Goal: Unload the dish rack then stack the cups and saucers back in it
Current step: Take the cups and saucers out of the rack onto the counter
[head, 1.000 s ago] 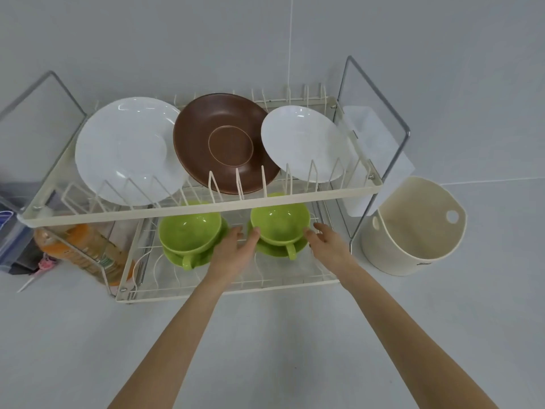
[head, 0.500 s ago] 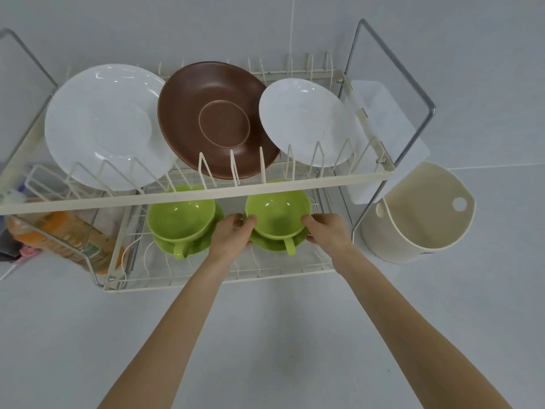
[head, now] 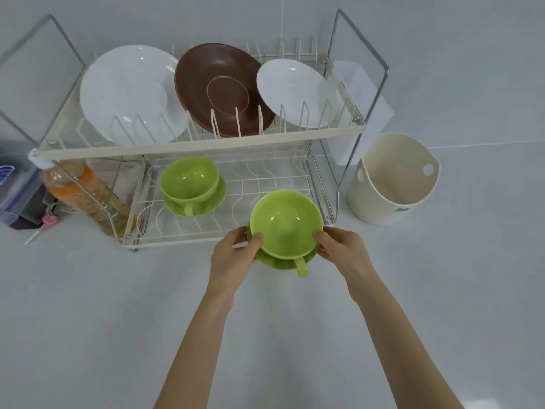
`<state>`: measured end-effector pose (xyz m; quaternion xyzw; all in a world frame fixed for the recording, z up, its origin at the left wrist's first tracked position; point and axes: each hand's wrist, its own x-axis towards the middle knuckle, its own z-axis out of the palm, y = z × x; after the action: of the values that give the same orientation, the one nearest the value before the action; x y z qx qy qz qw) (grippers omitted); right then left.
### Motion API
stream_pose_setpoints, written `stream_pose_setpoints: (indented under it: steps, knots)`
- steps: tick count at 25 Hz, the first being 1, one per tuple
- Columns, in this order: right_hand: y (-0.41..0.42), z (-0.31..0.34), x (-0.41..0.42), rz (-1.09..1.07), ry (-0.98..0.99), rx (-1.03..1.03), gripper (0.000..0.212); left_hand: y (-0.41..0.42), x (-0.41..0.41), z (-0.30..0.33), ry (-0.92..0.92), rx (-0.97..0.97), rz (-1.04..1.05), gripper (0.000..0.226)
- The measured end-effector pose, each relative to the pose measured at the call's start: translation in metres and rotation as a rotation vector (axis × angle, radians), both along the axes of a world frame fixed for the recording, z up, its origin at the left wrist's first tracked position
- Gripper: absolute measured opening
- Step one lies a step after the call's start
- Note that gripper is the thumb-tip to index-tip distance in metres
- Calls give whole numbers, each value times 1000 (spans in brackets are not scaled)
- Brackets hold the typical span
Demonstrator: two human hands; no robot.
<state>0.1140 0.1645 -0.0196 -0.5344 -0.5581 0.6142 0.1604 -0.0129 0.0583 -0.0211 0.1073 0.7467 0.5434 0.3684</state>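
Observation:
A cream two-tier dish rack (head: 203, 149) stands on the white surface. I hold a green cup (head: 286, 224) on its green saucer (head: 275, 262) just in front of the rack's lower tier. My left hand (head: 236, 255) grips the set's left side and my right hand (head: 339, 247) grips its right side. A second green cup (head: 190, 180) sits on a green saucer (head: 206, 203) at the left of the lower tier. On the upper tier stand a large white plate (head: 129, 93), a brown plate (head: 224, 90) and a small white plate (head: 298, 93).
A cream plastic bucket (head: 392, 178) stands right of the rack. An orange drink bottle (head: 88, 196) lies at the rack's left end, with a clear box (head: 17, 187) and small items beyond it. White surface lies in front of the rack.
Both hands closed on the right cup and saucer and drew the set out of the lower tier toward me. The left cup and saucer stayed put.

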Motion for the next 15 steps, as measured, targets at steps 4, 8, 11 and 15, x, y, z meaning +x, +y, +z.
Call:
stream_pose_setpoints:
  steps: [4, 8, 11, 15]
  knots:
    - [-22, -12, 25, 9, -14, -54, 12, -25, 23, -19, -10, -97, -58, 45]
    - [-29, -34, 34, 4, -80, -102, 23, -35, 33, -29, -37, -182, -93, 59]
    - [-28, -47, 32, 5, -128, -120, 28, -35, 34, -35, -43, -225, -122, 63]
    - [-24, -56, 29, 15, -154, -137, 21, -29, 31, -46, -41, -263, -138, 66]
